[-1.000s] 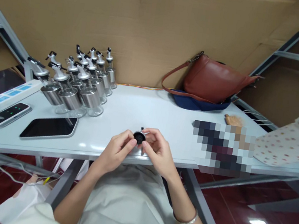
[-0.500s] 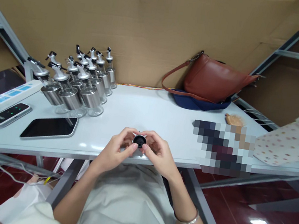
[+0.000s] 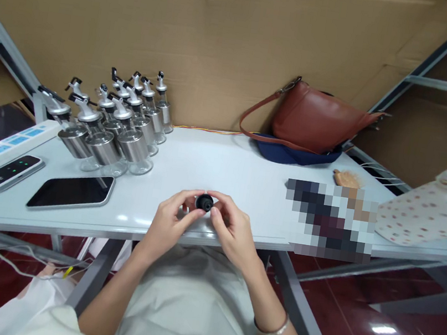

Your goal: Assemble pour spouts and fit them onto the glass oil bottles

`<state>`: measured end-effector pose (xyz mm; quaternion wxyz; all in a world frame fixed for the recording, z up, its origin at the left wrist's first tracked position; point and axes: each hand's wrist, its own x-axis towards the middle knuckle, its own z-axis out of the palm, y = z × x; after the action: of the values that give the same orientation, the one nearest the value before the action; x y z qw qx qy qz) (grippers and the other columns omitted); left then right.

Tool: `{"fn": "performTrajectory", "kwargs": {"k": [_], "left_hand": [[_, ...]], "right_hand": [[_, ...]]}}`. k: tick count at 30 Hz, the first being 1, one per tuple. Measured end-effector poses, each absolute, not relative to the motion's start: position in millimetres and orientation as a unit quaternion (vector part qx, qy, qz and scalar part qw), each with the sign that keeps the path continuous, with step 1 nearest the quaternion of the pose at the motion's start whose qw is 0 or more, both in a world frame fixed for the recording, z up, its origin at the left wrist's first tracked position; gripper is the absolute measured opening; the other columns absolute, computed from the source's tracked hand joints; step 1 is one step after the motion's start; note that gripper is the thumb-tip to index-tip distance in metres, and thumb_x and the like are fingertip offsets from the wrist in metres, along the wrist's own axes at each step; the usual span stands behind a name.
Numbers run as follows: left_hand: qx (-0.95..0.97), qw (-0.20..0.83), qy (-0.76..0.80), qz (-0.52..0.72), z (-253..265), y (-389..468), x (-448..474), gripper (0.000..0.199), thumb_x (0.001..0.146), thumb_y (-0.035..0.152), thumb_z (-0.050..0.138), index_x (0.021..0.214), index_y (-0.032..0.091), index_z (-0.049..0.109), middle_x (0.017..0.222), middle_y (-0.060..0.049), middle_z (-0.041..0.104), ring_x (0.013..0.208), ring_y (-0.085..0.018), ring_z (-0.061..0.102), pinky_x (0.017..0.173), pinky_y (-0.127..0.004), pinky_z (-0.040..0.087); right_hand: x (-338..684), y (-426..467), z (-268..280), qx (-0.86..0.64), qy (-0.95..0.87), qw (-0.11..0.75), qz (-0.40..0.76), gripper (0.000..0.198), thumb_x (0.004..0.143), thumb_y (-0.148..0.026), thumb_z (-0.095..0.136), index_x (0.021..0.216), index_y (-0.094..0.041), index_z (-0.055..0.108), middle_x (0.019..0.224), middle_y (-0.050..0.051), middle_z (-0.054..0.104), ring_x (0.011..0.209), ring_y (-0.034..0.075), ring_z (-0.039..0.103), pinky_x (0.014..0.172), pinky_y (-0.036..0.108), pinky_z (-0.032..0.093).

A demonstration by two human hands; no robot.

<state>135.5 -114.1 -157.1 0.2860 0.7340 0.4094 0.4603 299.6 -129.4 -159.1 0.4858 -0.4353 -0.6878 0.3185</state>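
Observation:
A small round black bottle pourer cap (image 3: 204,203) is held up above the front edge of the table, with a black plug on the side facing me. My left hand (image 3: 171,218) pinches it from the left with thumb and fingers. From the right, my right hand (image 3: 234,226) closes on the same cap, its thumb at the lower rim. The fingertips behind the cap are partly hidden. Several oil bottles (image 3: 103,146) of glass and brushed metal, with silver and black pourers, stand together at the back left.
Left on the white table (image 3: 208,159) lie a phone (image 3: 71,191), a small black device with green lights (image 3: 10,172) and a power strip (image 3: 12,144). A brown handbag (image 3: 315,117) rests on a dark blue item at the back right. A dotted pouch (image 3: 430,212) lies far right.
The cap has been tilted in my fingers: its open hollow faced me before, and now its dark plug points toward me. Both hands stay on it.

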Motion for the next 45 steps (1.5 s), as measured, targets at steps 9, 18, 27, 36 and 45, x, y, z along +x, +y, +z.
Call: {"fn": "performTrajectory", "kwargs": {"k": [9, 18, 27, 36, 45], "left_hand": [[0.816, 0.078, 0.338, 0.463, -161, -113, 139, 0.034, 0.084, 0.022, 0.062, 0.118, 0.023, 0.057, 0.107, -0.007, 0.056, 0.100, -0.017, 0.057, 0.086, -0.031, 0.050], [0.857, 0.061, 0.263, 0.440, -161, -115, 137, 0.035, 0.089, 0.013, 0.052, 0.123, 0.020, 0.051, 0.114, -0.009, 0.061, 0.104, -0.016, 0.060, 0.087, -0.029, 0.050], [0.863, -0.062, 0.239, 0.440, -157, -118, 140, 0.017, 0.089, 0.008, 0.043, 0.096, 0.019, 0.055, 0.086, -0.005, 0.064, 0.077, -0.013, 0.057, 0.068, -0.025, 0.046], [0.809, 0.022, 0.313, 0.498, -163, -120, 146, 0.005, 0.089, 0.015, 0.051, 0.091, 0.018, 0.054, 0.076, -0.001, 0.065, 0.069, -0.013, 0.057, 0.070, -0.027, 0.043], [0.578, 0.514, 0.430, 0.465, -149, -115, 135, 0.036, 0.082, 0.049, 0.057, 0.068, 0.017, 0.049, 0.051, 0.003, 0.053, 0.047, -0.008, 0.044, 0.049, -0.020, 0.034]], "right_hand": [[300, -127, -161, -0.471, -0.633, 0.492, 0.368, 0.019, 0.088, -0.038, 0.051, 0.087, -0.019, 0.051, 0.059, -0.006, 0.042, 0.054, 0.010, 0.039, 0.053, 0.022, 0.033], [314, -118, -156, -0.363, -0.515, 0.486, 0.605, 0.034, 0.081, -0.049, 0.059, 0.071, -0.019, 0.048, 0.052, -0.008, 0.035, 0.043, 0.005, 0.025, 0.042, 0.020, 0.018], [316, -113, -153, -0.392, -0.523, 0.450, 0.609, 0.035, 0.080, -0.047, 0.061, 0.065, -0.017, 0.047, 0.049, -0.007, 0.040, 0.042, 0.004, 0.023, 0.041, 0.020, 0.014], [309, -114, -150, -0.400, -0.548, 0.467, 0.567, 0.042, 0.079, -0.057, 0.057, 0.071, -0.017, 0.054, 0.052, -0.005, 0.047, 0.046, 0.006, 0.038, 0.046, 0.020, 0.031], [305, -125, -161, -0.335, -0.750, 0.529, 0.214, 0.011, 0.092, -0.018, 0.046, 0.093, -0.020, 0.057, 0.083, 0.004, 0.058, 0.075, 0.015, 0.052, 0.069, 0.028, 0.045]]}}
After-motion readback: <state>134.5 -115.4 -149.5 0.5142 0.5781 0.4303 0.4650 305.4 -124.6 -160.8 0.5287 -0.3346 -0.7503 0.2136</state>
